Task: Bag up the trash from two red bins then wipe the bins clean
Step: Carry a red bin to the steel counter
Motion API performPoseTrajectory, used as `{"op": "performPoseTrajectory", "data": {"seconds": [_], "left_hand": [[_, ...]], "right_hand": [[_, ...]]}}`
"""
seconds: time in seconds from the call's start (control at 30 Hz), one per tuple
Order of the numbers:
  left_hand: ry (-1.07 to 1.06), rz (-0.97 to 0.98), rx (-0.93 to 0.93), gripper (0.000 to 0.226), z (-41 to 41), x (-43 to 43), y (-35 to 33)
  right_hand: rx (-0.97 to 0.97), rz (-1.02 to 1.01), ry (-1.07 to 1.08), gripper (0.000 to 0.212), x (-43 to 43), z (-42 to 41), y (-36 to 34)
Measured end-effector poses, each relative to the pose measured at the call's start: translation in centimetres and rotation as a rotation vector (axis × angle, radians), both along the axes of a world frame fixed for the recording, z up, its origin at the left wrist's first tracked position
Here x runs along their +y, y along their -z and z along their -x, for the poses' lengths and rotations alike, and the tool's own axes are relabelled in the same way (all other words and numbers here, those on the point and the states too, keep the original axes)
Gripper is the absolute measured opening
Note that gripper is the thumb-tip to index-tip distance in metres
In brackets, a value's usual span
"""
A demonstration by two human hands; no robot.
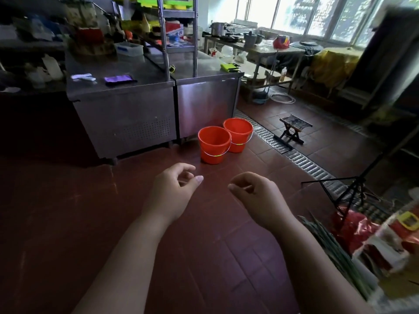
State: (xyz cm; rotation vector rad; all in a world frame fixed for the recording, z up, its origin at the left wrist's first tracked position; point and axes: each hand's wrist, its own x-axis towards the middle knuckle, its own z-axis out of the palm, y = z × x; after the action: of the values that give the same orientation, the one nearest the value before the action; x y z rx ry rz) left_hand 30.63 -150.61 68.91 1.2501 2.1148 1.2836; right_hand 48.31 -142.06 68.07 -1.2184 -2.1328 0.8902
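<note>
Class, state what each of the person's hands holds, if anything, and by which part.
Nothing is held: the left hand and the right hand are loosely curled and empty.

Red bins (214, 145): two. Steel counters (122, 109): two; folding stool (294, 126), tripod (360, 179), floor drain (301, 159) and purple cloth (119, 78): one each. Hands: two, left hand (169, 189) and right hand (258, 196).

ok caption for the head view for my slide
Left hand and right hand, both empty, hover before two red bins by a steel counter.

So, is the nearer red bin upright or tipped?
Upright: the nearer bin stands on its base, rim up, handle hanging down.
</note>
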Motion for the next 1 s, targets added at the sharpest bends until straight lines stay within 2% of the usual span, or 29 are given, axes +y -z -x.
{"op": "performPoseTrajectory", "data": {"seconds": [0.4, 0.83, 1.0], "left_hand": [[0.068, 0.006, 0.020, 0.018, 6.5, 22.7, 1.8], [-0.036, 0.108, -0.176, 0.015, 16.0, 42.5, 6.9], [-0.018, 0.129, -0.194, 0.015, 20.9, 51.1, 8.7]], "right_hand": [[-0.005, 0.003, 0.084, 0.003, 21.8, 5.8, 2.3], [-0.138, 0.081, -0.036, 0.006, 44.2, 15.3, 5.0], [-0.194, 0.110, -0.044, 0.014, 52.2, 19.9, 6.8]]}}
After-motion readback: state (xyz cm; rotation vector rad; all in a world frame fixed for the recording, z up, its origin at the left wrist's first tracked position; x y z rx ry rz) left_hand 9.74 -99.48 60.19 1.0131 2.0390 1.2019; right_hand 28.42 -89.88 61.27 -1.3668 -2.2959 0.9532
